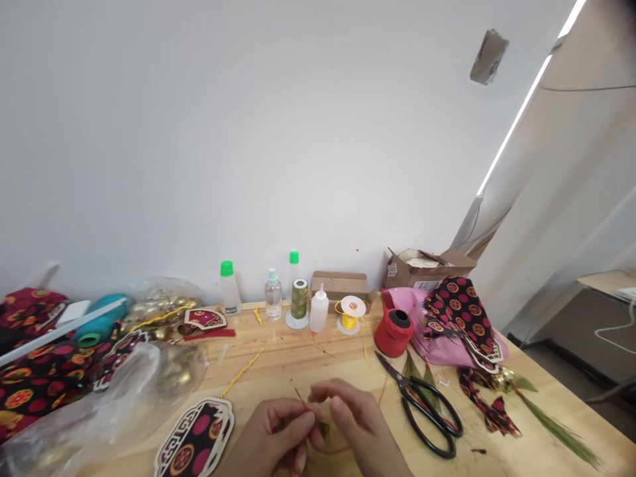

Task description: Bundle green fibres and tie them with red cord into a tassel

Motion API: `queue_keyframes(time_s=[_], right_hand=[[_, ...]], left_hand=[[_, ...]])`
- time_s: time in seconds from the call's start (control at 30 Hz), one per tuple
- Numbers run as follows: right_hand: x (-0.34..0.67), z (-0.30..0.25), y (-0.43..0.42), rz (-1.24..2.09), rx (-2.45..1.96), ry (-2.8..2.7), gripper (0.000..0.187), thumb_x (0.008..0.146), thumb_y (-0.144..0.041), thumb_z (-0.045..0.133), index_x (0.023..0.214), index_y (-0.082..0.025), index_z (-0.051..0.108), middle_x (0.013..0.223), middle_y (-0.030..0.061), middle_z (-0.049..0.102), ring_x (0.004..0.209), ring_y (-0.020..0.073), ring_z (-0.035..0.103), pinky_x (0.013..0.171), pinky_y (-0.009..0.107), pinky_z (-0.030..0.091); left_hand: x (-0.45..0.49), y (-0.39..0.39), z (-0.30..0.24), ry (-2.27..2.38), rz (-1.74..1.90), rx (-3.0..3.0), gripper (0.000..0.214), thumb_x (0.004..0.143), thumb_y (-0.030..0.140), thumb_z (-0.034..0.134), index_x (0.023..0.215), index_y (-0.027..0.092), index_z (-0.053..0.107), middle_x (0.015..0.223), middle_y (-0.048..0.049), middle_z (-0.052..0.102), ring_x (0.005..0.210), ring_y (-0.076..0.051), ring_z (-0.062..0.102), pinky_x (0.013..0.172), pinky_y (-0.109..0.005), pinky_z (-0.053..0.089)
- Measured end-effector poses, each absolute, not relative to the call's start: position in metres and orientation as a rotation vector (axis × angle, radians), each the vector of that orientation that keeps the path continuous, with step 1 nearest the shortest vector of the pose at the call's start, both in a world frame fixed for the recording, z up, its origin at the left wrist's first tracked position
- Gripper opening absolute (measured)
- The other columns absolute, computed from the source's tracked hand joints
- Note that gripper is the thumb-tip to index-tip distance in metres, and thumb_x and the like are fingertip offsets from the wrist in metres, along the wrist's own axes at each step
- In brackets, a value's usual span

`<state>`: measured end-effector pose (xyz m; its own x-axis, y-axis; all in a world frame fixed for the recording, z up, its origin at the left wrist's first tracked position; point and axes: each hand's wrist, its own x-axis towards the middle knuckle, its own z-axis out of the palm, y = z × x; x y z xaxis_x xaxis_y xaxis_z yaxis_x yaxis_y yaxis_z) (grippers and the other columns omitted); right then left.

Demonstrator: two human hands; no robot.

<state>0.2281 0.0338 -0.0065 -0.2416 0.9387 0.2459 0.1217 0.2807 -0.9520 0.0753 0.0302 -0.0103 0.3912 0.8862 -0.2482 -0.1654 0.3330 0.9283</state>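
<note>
Both hands meet low in the middle of the view over a wooden table [298, 361]. My left hand [278, 430] is closed in a pinch on a thin red thread [301, 398] that sticks up from its fingertips. My right hand [355, 417] is curled close against it, fingers pinching the same thread beside a small green tuft [324, 430]. A patterned red-and-black ornament piece [196, 440] lies just left of my left hand. Black scissors [422, 404] lie just right of my right hand.
Along the wall stand glue bottles [228, 288], a clear bottle [273, 296], an olive thread spool [299, 300], a yellow cord reel [350, 315] and a red thread spool [395, 331]. Patterned fabric [460, 308], cardboard boxes [422, 268] and green tassels [556, 427] lie right; plastic bags [114, 397] left.
</note>
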Motion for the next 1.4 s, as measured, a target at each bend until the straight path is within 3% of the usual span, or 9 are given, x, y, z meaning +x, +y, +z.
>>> queue_keyframes(time_s=[0.17,0.37,0.57,0.8,0.93,1.2,1.4], right_hand=[[0.233,-0.017,0.025,1.026,-0.977,-1.756,0.025,0.075,-0.037,0.053,0.091,-0.021,0.064,0.076,0.005,0.064,0.072,0.0174,0.057,0.066,0.026,0.044],[0.232,-0.009,0.03,0.821,-1.009,-2.034,0.021,0.08,-0.024,0.047,0.074,-0.023,0.067,0.055,-0.001,0.056,0.054,0.0104,0.051,0.052,0.018,0.038],[0.232,-0.016,0.03,0.384,-1.068,-2.126,0.028,0.083,-0.024,0.04,0.075,-0.017,0.066,0.056,0.0042,0.056,0.053,0.0124,0.051,0.048,0.019,0.038],[0.231,-0.028,0.026,0.153,-1.028,-2.12,0.028,0.084,-0.022,0.038,0.072,-0.017,0.063,0.054,0.0035,0.054,0.052,0.0121,0.049,0.046,0.019,0.036],[0.232,-0.031,0.025,0.101,-1.009,-2.136,0.021,0.082,-0.017,0.042,0.075,-0.018,0.062,0.055,0.0028,0.053,0.052,0.0121,0.048,0.046,0.019,0.035],[0.232,-0.028,0.024,0.043,-1.011,-2.271,0.025,0.083,-0.016,0.039,0.07,-0.019,0.061,0.053,0.0016,0.051,0.051,0.0123,0.046,0.045,0.021,0.033],[0.24,-0.028,0.03,0.272,-0.994,-2.157,0.02,0.081,-0.017,0.043,0.081,-0.019,0.063,0.06,0.0033,0.056,0.057,0.013,0.049,0.051,0.021,0.038]], left_hand=[[0.076,0.031,-0.009,0.951,0.805,1.002,0.028,0.066,0.039,0.059,0.065,0.011,0.065,0.04,0.0048,0.047,0.035,-0.004,0.038,0.038,-0.015,0.032],[0.077,0.032,-0.017,1.042,0.813,1.077,0.034,0.065,0.043,0.058,0.067,0.011,0.067,0.041,0.0005,0.054,0.036,-0.007,0.046,0.039,-0.018,0.038],[0.08,0.03,-0.013,1.077,0.858,1.107,0.035,0.064,0.045,0.058,0.063,0.012,0.069,0.048,-0.002,0.059,0.041,-0.009,0.052,0.036,-0.016,0.039],[0.081,0.029,-0.014,1.124,0.908,1.033,0.037,0.062,0.048,0.058,0.059,0.011,0.066,0.044,-0.0009,0.058,0.041,-0.011,0.053,0.033,-0.015,0.038],[0.083,0.029,-0.011,1.156,0.927,1.021,0.036,0.06,0.047,0.06,0.056,0.012,0.064,0.041,0.0008,0.056,0.034,-0.008,0.047,0.03,-0.015,0.035],[0.081,0.027,-0.015,1.161,0.915,1.028,0.038,0.063,0.048,0.057,0.054,0.011,0.062,0.038,-0.0003,0.056,0.033,-0.008,0.048,0.03,-0.014,0.034],[0.079,0.029,-0.013,1.137,0.865,1.052,0.038,0.063,0.047,0.057,0.058,0.01,0.064,0.042,-0.0006,0.056,0.038,-0.009,0.05,0.031,-0.014,0.035]])
